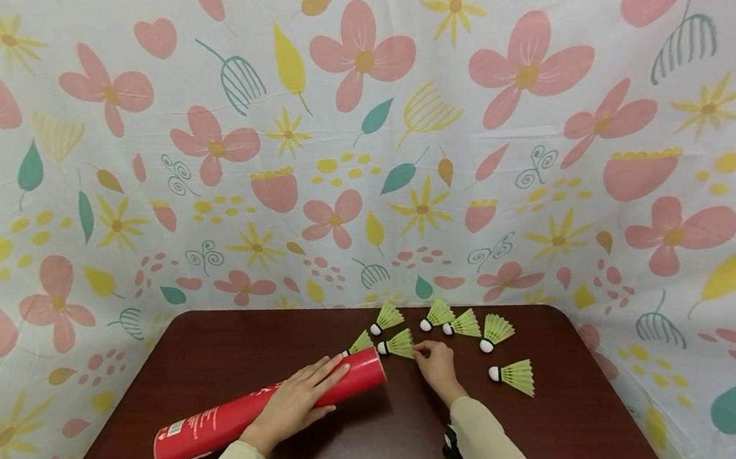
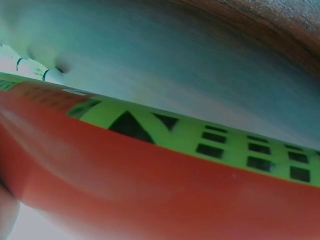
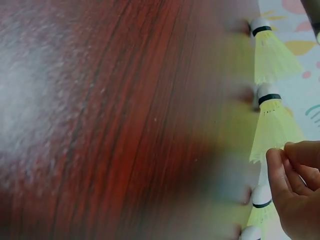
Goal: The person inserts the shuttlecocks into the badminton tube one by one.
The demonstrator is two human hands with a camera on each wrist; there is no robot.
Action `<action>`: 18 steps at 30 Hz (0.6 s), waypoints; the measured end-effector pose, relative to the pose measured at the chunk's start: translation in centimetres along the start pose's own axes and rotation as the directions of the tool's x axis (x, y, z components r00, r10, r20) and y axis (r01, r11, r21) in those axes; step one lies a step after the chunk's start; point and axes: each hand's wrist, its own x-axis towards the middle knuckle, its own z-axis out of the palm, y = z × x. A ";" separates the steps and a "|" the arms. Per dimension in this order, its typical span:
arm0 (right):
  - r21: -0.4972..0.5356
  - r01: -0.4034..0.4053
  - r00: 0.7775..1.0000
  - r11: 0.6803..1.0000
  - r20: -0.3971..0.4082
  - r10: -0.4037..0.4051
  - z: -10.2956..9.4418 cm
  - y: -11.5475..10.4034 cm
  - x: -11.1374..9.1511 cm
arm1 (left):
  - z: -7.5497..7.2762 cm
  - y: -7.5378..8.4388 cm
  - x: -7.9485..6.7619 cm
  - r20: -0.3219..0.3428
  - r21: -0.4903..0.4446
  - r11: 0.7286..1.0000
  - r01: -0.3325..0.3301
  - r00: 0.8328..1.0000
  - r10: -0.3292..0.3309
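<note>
A long red shuttlecock tube [image 1: 227, 424] slants across the left part of the table, its right end farther from the person. My left hand [image 1: 293, 401] grips it from above, fingers laid over its top and thumb along the near side. In the left wrist view the tube [image 2: 150, 185] fills the lower part, with a green band along it. My right hand [image 1: 439, 369] pinches the skirt edge of a yellow-green shuttlecock [image 1: 398, 344] just past the tube's right end. Thumb and forefinger meet at that shuttlecock's skirt [image 3: 270, 122] in the right wrist view.
Another shuttlecock [image 1: 360, 342] is partly hidden behind the tube. Farther back lies a shuttlecock [image 1: 389, 316], and several more, including one nearer shuttlecock [image 1: 517, 376], spread to the right. The dark brown table [image 1: 234, 348] ends at a flower-patterned cloth [image 1: 336, 153].
</note>
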 end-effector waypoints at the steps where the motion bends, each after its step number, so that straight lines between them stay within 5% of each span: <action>1: 0.007 -0.009 1.000 1.000 0.003 0.008 -0.1 0.0 -0.1 | 0.0 0.0 0.0 0.003 0.003 1.000 -0.002 1.000 0.002; 18: 0.068 0.038 0.999 0.997 -0.001 -0.038 -2.7 -1.9 -1.3 | -0.2 0.2 -0.2 -0.011 -0.006 1.000 -0.008 1.000 0.008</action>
